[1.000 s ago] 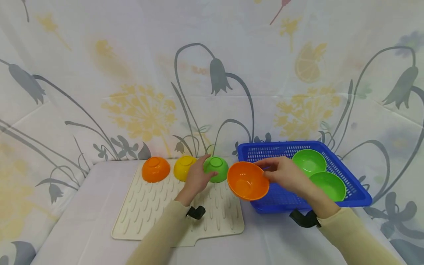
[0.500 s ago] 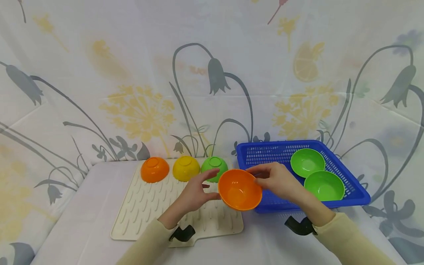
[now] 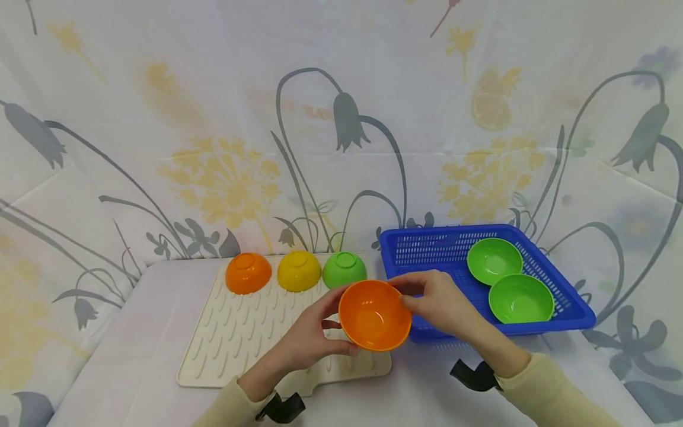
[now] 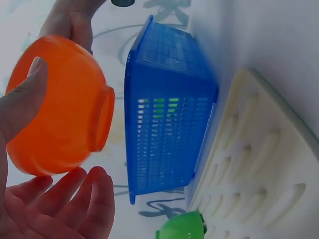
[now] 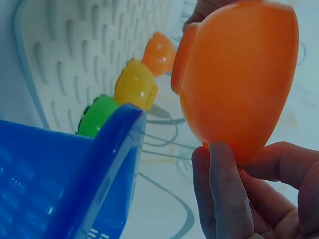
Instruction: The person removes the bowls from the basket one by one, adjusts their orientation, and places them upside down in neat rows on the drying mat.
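An orange bowl (image 3: 375, 315) is held up between both hands, its inside facing the head camera. My left hand (image 3: 306, 339) holds its left side; in the left wrist view the thumb (image 4: 31, 97) lies along the bowl and the fingertips meet its lower side. The right hand (image 3: 440, 299) pinches the rim on the right between thumb and fingers. Behind, three upside-down bowls stand in a row at the back of a cream drying mat (image 3: 235, 332): an orange bowl (image 3: 248, 274), a yellow bowl (image 3: 299, 271) and a green bowl (image 3: 344, 270).
A blue basket (image 3: 565, 325) stands right of the mat, with two green bowls (image 3: 494, 261) inside, open side up. A white cloth (image 3: 128, 350) covers the table, and a flower-printed curtain (image 3: 427, 118) hangs behind it.
The right hand has brought the orange bowl left and toward the person. My left hand has left the green bowl at the back of the mat and taken hold of the orange bowl's left side.
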{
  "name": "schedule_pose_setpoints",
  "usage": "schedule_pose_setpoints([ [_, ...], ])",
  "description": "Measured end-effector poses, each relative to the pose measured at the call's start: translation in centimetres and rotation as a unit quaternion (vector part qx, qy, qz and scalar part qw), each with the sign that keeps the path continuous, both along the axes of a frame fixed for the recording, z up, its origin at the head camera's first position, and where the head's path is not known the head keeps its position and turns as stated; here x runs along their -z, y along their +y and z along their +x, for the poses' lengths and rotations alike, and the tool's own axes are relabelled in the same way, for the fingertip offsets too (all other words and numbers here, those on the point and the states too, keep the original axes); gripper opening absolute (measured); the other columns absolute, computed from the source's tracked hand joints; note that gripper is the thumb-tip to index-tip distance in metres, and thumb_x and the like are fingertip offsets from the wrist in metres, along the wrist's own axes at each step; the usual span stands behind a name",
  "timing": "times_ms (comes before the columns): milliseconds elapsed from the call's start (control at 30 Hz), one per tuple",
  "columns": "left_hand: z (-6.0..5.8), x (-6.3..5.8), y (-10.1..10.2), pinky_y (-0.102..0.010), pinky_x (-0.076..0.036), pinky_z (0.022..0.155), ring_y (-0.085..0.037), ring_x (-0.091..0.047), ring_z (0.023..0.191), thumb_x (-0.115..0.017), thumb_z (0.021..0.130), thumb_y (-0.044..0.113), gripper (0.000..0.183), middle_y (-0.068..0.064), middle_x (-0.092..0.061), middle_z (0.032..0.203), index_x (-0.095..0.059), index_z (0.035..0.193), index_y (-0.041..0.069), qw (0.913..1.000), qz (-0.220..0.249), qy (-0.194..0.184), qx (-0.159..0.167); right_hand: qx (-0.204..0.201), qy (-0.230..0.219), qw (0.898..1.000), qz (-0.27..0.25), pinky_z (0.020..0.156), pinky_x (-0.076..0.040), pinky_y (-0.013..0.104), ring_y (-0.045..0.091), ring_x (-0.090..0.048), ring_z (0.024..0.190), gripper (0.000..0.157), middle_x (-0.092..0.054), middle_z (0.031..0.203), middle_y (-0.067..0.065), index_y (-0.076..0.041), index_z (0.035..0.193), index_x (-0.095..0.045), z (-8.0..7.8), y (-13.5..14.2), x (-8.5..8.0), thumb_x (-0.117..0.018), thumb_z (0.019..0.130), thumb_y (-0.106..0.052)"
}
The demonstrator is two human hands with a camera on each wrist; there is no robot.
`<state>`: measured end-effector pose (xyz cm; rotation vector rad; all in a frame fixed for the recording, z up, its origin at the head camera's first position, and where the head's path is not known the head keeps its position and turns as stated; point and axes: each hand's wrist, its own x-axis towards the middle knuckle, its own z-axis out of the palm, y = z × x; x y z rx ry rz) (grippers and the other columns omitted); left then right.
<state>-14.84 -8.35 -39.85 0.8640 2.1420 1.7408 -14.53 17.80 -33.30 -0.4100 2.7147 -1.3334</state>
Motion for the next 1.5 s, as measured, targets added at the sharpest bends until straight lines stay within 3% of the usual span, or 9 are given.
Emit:
schedule_pose_setpoints([
  [267, 0.8, -0.4, -0.5, -0.037, -0.052, 0.095, -0.020, -0.053, 0.126, -0.085, 0.080, 0.023, 0.089, 0.004, -0.050, 0.144, -0.035, 0.153, 0.024, 0.9998, 0.017, -0.001, -0.004, 0.009, 0.030, 0.999, 0.007, 0.088, -0.056, 0.043, 0.028, -0.067, 0.106, 0.027, -0.073, 0.108, 0.006, -0.007, 0.116, -0.074, 0.3, -0.6, 0.5, -0.066, 0.091, -0.005],
  [633, 0.7, -0.3, -1.0, -0.037, -0.052, 0.095, -0.020, -0.052, 0.127, -0.085, 0.080, 0.022, 0.091, 0.005, -0.048, 0.146, -0.033, 0.155, 0.026, 1.0000, 0.003, 0.005, 0.001, 0.021, 0.039, 0.999, -0.011, 0.086, -0.057, 0.041, 0.028, -0.068, 0.106, 0.028, -0.073, 0.109, 0.005, -0.008, 0.117, -0.074, 0.7, -1.1, 0.9, -0.067, 0.090, -0.004],
  [800, 0.6, -0.3, -1.2, -0.035, -0.053, 0.094, -0.021, -0.056, 0.124, -0.084, 0.081, 0.018, 0.094, 0.003, -0.042, 0.151, -0.029, 0.156, 0.029, 0.9999, -0.009, -0.013, 0.002, 0.036, 0.055, 0.998, -0.020, 0.085, -0.058, 0.040, 0.028, -0.068, 0.105, 0.028, -0.073, 0.109, 0.005, -0.008, 0.117, -0.073, 0.8, -1.4, 1.5, -0.067, 0.090, -0.002],
  [1000, 0.6, -0.5, -1.5, -0.036, -0.056, 0.089, -0.025, -0.060, 0.119, -0.080, 0.085, 0.011, 0.095, 0.000, -0.033, 0.157, -0.023, 0.158, 0.030, 0.9986, 0.010, -0.044, 0.028, 0.055, 0.080, 0.995, -0.030, 0.085, -0.058, 0.040, 0.026, -0.069, 0.102, 0.028, -0.074, 0.106, 0.004, -0.008, 0.117, -0.073, 1.0, -1.7, 2.6, -0.070, 0.090, -0.003],
  [1267, 0.5, -0.4, -1.7, -0.037, -0.053, 0.095, -0.028, -0.054, 0.124, -0.074, 0.089, 0.011, 0.091, 0.001, -0.028, 0.159, -0.020, 0.159, 0.030, 0.9975, 0.020, -0.049, 0.046, 0.084, 0.094, 0.990, -0.064, 0.093, -0.053, 0.048, 0.024, -0.068, 0.105, 0.029, -0.073, 0.108, 0.003, -0.009, 0.117, -0.073, 1.3, -2.1, 3.4, -0.072, 0.089, -0.003],
  [1500, 0.7, -0.1, -1.8, -0.035, -0.053, 0.094, -0.034, -0.046, 0.131, -0.073, 0.085, -0.001, 0.092, 0.001, -0.034, 0.155, -0.024, 0.159, 0.026, 0.9982, 0.028, -0.028, 0.046, 0.073, 0.080, 0.991, -0.081, 0.097, -0.050, 0.050, 0.022, -0.064, 0.109, 0.034, -0.071, 0.112, 0.001, -0.012, 0.121, -0.071, 1.6, -2.4, 3.7, -0.070, 0.089, 0.000],
])
